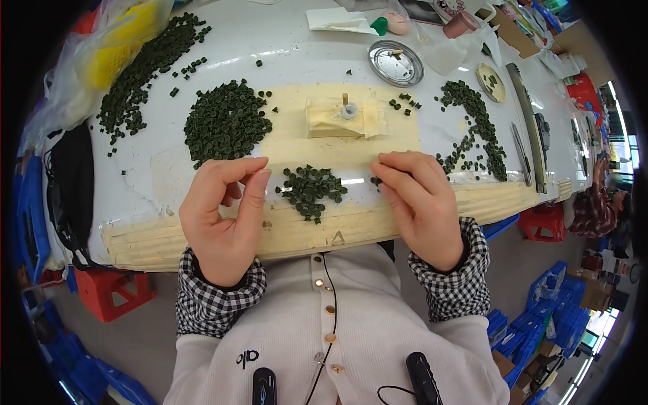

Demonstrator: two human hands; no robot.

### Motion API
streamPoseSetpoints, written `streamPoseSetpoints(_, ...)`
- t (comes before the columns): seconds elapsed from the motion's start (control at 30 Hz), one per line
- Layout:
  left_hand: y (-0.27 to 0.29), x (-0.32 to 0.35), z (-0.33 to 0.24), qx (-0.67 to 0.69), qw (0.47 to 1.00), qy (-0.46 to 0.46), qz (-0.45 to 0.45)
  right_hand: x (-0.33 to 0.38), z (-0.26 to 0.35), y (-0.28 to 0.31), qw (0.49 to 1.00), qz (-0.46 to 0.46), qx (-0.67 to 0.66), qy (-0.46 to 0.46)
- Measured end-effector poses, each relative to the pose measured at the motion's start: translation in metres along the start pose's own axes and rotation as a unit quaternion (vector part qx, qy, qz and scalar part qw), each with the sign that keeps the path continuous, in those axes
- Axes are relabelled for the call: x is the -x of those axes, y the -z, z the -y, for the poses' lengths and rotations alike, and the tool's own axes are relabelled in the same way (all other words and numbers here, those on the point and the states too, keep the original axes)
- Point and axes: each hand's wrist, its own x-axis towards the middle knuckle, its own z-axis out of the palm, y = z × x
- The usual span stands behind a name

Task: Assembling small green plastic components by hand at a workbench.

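Note:
Across the small near pile of dark green cap-like parts [312, 192], my two hands face each other. My left hand [226, 219] is at the pile's left, thumb and forefinger curved toward each other with a gap and nothing visible between them. My right hand [424, 209] has its fingers closed in a pinch on the pile's right. A small dark green part [376, 181] shows at those fingertips, mostly hidden by them. Beyond the pile stands a block wrapped in cream tape [322, 123], with a short upright metal pin [345, 100] and a clear round piece around its base.
Larger heaps of the same parts lie left [226, 121], far left [152, 61] and right [476, 121]. A round metal lid [396, 64] and a small dish [491, 83] sit at the back right. Tweezers [521, 154] lie rightward. Tape covers the table's front edge [155, 243].

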Motion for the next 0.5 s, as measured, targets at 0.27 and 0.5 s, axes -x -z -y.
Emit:
streamPoseSetpoints(0.27,0.038,0.002,0.002,-0.085,0.995,-0.014,-0.059,-0.004,0.003,0.002,0.999,-0.011,0.051,-0.007)
streamPoseSetpoints(0.5,0.049,0.007,-0.002,-0.145,0.986,0.0,0.079,-0.006,0.005,-0.009,0.992,-0.005,0.119,0.041)
